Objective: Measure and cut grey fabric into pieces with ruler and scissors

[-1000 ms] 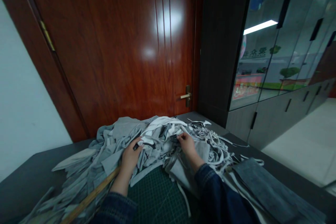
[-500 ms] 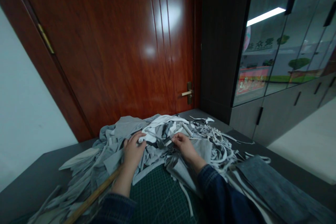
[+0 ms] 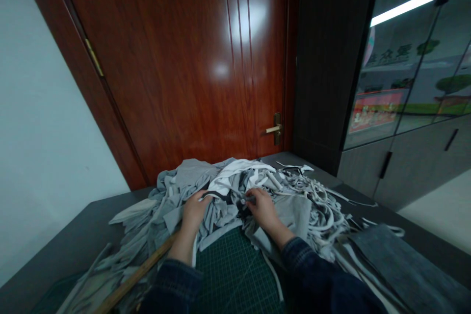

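A large heap of grey and white fabric scraps (image 3: pixel 176 181) lies before me, and both my hands are at its near middle. My left hand (image 3: pixel 193 213) has its fingers closed on the end of a dark strip (image 3: pixel 217 195) that runs along white cloth. With thumb and fingers pinched, my right hand (image 3: pixel 264 210) grips a dark fabric scrap (image 3: pixel 243 208), on which a small pale spot shows. The fingertips of both hands are partly buried among the scraps. Below the heap a green cutting mat (image 3: pixel 231 270) shows between my forearms.
A wooden stick (image 3: pixel 138 277) slants beside my left forearm. Tangled thin strips (image 3: pixel 324 206) lie at right, with folded grey cloth (image 3: pixel 401 260) nearer. Behind the table (image 3: pixel 91 225) stand a brown door (image 3: pixel 176 73) and a dark glass-fronted cabinet (image 3: pixel 320 68).
The view has turned slightly left, so everything sits further right. My left hand now grips a dark strip drawn out between the hands. My right hand stays pinched at the dark scraps.
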A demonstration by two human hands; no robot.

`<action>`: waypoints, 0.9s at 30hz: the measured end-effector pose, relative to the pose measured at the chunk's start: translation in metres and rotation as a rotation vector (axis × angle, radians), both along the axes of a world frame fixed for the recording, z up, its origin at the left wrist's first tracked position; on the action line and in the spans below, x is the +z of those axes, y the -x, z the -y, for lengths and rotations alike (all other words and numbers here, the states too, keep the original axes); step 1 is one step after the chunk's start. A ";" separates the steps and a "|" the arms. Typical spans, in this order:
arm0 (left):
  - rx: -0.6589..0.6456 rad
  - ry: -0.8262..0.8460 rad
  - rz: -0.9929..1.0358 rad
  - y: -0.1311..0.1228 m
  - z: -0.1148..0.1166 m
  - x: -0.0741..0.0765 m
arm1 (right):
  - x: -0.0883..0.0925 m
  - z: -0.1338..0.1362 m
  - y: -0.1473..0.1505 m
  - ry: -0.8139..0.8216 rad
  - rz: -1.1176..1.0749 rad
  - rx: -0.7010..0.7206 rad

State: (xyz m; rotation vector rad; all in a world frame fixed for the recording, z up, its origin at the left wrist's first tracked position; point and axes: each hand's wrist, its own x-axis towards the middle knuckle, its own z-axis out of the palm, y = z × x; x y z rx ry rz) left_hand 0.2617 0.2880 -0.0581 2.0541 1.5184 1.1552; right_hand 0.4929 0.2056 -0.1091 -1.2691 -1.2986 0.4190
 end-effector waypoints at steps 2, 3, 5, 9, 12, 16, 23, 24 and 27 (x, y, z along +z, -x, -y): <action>-0.052 0.007 0.080 -0.006 0.002 0.002 | 0.006 0.001 0.014 -0.027 0.020 0.037; -0.087 0.008 0.117 -0.010 0.005 0.003 | 0.009 -0.001 0.022 -0.037 0.018 0.062; -0.171 0.005 0.174 -0.018 0.013 0.007 | 0.012 -0.006 0.036 -0.052 -0.014 0.095; -0.327 -0.030 0.249 -0.028 0.024 0.018 | 0.010 -0.020 0.047 -0.060 -0.177 0.094; -0.329 -0.089 0.295 -0.027 0.024 0.024 | 0.004 -0.026 0.039 -0.050 -0.361 0.115; -0.255 -0.101 0.198 -0.020 0.015 0.023 | 0.003 -0.026 0.028 -0.049 -0.622 0.170; -0.056 -0.112 0.068 -0.003 0.005 0.021 | 0.007 -0.025 0.020 -0.103 -0.918 0.195; -0.014 -0.122 0.052 0.001 0.004 0.022 | 0.007 -0.026 0.017 -0.115 -0.944 0.184; 0.081 -0.122 0.006 0.009 0.003 0.023 | 0.005 -0.029 0.005 -0.146 -1.001 0.150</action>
